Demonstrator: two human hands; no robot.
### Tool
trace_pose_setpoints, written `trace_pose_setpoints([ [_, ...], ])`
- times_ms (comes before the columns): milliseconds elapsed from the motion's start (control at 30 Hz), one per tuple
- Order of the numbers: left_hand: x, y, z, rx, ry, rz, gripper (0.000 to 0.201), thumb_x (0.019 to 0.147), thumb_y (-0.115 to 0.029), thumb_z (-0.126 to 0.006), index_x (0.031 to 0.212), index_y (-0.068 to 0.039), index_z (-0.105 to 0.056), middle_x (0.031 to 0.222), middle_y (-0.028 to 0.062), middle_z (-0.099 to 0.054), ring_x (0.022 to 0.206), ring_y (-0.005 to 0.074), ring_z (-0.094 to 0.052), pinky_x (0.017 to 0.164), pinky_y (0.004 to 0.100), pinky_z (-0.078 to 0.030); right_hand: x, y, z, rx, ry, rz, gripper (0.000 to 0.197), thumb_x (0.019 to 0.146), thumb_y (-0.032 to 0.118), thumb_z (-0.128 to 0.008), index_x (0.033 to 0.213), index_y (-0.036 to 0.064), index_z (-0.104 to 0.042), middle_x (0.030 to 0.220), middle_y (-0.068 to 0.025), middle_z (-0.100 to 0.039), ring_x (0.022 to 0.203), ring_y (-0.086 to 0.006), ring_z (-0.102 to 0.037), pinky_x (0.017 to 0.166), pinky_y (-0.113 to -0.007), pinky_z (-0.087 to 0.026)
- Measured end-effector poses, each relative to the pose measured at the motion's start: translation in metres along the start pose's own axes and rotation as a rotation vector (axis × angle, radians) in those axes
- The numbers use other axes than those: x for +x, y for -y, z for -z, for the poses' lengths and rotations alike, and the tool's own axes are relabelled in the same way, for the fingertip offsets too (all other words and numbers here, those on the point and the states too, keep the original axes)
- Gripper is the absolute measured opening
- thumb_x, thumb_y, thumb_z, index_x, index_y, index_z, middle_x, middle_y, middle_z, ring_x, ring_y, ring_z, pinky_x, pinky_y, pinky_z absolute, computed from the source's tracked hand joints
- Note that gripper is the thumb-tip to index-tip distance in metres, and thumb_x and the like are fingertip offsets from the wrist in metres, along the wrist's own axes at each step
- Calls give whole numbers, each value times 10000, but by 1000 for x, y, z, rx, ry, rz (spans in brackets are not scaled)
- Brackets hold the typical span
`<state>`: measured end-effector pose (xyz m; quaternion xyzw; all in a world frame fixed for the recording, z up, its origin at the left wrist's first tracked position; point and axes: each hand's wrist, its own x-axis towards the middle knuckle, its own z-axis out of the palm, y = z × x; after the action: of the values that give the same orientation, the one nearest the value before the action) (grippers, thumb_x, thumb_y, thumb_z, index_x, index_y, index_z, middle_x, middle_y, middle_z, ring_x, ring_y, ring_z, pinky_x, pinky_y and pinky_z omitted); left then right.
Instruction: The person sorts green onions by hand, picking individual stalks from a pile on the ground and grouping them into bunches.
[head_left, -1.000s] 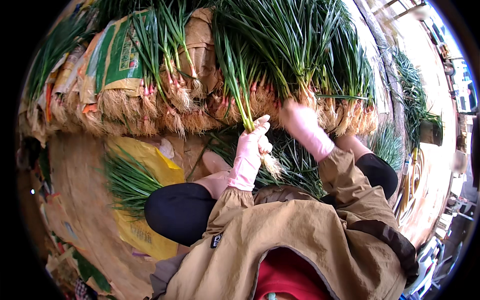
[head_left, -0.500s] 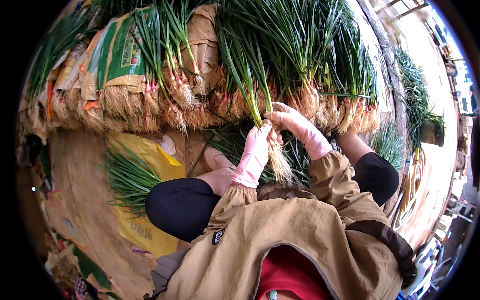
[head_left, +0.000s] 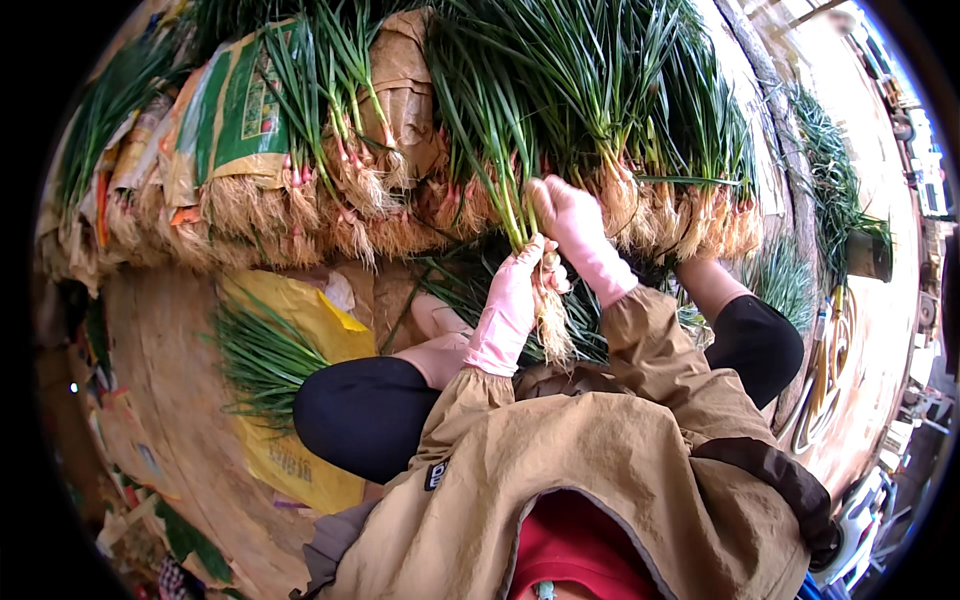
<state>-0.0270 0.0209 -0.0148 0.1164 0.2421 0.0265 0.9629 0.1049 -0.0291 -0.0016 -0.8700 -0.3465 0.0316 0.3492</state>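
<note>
My left hand (head_left: 508,302), in a pink glove, is closed around the lower stems of a small bunch of green garlic (head_left: 512,210). Its long leaves point away from me and its pale roots (head_left: 553,325) hang toward my lap. Beside those stems, just to their right, is my pink-gloved right hand (head_left: 572,225), fingers curled together. Whatever is in its fingertips is too small to make out. Beyond both hands lies a thick row of green garlic (head_left: 610,110), leaves away and roots facing me.
Brown paper (head_left: 403,85) and a green-and-tan printed sack (head_left: 243,110) lie over part of the row at left. A yellow sack (head_left: 285,455) with loose green leaves (head_left: 262,345) is beside my left knee. At right are a coiled hose (head_left: 825,375) and a dark container (head_left: 869,257).
My right hand has moved up and slightly left from the base of the bunch, coming away from the left hand. My left hand keeps its hold in nearly the same place.
</note>
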Motion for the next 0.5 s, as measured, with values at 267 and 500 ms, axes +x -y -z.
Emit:
trace_pose_setpoints([
  [267, -3, -9, 3, 6, 68, -3, 300, 1023, -285, -461, 1052, -4, -563, 808, 60, -554, 655, 185, -552, 619, 346, -466, -45, -7, 15, 447, 164, -68, 401, 1002, 380, -486, 1021, -2, -609, 865, -119, -698, 739, -228, -654, 721, -351, -506],
  [500, 12, -5, -2, 378, -196, -346, 259, 999, -257, -520, 983, -11, -599, 796, 100, -655, 714, 203, -652, 717, 359, -548, -118, -75, 52, -420, 894, -233, 321, 955, 335, -504, 842, 48, -593, 693, -144, -645, 649, -365, -640, 622, -452, -519],
])
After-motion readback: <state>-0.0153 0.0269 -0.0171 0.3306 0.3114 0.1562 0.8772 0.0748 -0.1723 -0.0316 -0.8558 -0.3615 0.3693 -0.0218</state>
